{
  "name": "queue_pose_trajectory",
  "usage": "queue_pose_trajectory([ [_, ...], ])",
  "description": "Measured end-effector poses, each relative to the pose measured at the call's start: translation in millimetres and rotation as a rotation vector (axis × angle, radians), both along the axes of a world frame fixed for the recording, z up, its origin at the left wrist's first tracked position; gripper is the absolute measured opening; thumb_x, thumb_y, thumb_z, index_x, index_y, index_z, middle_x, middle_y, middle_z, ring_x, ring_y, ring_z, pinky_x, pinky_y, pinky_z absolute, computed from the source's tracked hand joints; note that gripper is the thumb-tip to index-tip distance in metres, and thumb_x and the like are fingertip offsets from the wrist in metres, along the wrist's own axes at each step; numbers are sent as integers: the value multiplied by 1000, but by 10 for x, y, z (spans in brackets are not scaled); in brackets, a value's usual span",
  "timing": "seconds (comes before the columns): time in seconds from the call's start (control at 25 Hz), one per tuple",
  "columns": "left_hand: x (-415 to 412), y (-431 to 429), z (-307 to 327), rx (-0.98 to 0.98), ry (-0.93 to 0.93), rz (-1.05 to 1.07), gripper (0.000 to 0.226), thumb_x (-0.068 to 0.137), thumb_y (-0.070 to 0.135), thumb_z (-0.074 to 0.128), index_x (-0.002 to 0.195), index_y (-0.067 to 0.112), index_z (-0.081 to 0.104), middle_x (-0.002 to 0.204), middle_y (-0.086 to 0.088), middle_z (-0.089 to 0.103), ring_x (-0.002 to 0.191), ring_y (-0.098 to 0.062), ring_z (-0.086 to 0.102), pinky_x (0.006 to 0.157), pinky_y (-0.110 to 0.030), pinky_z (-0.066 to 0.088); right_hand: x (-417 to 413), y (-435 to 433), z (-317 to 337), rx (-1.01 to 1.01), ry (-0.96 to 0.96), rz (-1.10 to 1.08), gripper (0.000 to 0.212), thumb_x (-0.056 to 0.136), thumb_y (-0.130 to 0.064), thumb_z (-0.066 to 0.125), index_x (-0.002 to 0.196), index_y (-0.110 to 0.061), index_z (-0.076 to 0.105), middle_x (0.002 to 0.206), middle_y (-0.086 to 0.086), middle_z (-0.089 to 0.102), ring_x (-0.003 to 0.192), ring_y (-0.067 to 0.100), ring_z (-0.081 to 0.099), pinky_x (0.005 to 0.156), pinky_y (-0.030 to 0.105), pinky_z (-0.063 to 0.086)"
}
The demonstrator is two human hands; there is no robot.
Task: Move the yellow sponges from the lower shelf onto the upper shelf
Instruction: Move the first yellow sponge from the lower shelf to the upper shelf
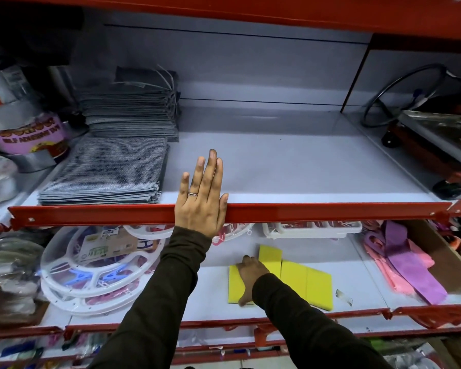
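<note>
Several flat yellow sponges lie side by side on the white lower shelf (213, 296). My right hand (250, 275) reaches in under the upper shelf and lies over the leftmost yellow sponge (236, 287), fingers at its far edge and thumb at its near edge. The other yellow sponges (308, 284) lie just to the right, untouched. My left hand (201, 198) lies flat with its fingers straight on the front of the upper shelf (290, 166), its palm over the red rim (330, 211). It holds nothing.
Stacks of grey cloths (109, 171) fill the left of the upper shelf, with tape rolls (32, 137) beyond. A red trolley (437, 153) stands at its right. On the lower shelf are white round peg hangers (91, 272) at left and pink and purple cloths (407, 265) at right.
</note>
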State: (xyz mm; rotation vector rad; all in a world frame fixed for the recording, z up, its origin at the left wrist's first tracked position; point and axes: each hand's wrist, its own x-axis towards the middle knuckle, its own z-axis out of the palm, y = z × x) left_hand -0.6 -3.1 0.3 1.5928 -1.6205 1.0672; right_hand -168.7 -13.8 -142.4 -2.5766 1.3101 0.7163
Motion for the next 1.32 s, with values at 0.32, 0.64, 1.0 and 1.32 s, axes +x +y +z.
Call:
queue_pose_trajectory([
  [0.32, -17, 29, 35, 9, 41, -23, 61, 106, 35, 17, 161, 10, 8, 168, -3, 7, 156, -19, 2, 127, -39, -7, -179, 352, 209, -61, -88, 32, 98, 63, -57, 77, 140, -7, 40, 138, 15, 51, 123, 33, 51, 111, 45, 36],
  [0.64, -33, 87, 70, 37, 81, -36, 61, 106, 34, 18, 161, 9, 11, 166, -5, 14, 156, -21, 7, 128, -38, -5, -297, 642, 1800, -176, -376, 27, 99, 54, -61, 77, 138, -20, 45, 133, 4, 56, 123, 24, 51, 117, 42, 25],
  [1.0, -54, 75, 96, 26, 109, -11, 57, 107, 32, 16, 157, 4, 23, 163, -8, 22, 151, -25, 21, 128, -38, -6, -411, -32, 3248, -398, -480, 16, 102, 53, -62, 76, 141, -21, 44, 141, 2, 53, 132, 20, 47, 122, 42, 16],
  [1.32, -26, 51, 60, 9, 90, -17, 60, 105, 32, 18, 160, 9, 17, 167, -6, 15, 156, -21, 10, 128, -40, -6, 147, -681, 2898, -185, -194, -17, 101, 60, -55, 80, 145, -19, 40, 147, 3, 47, 133, 25, 45, 111, 35, 35],
])
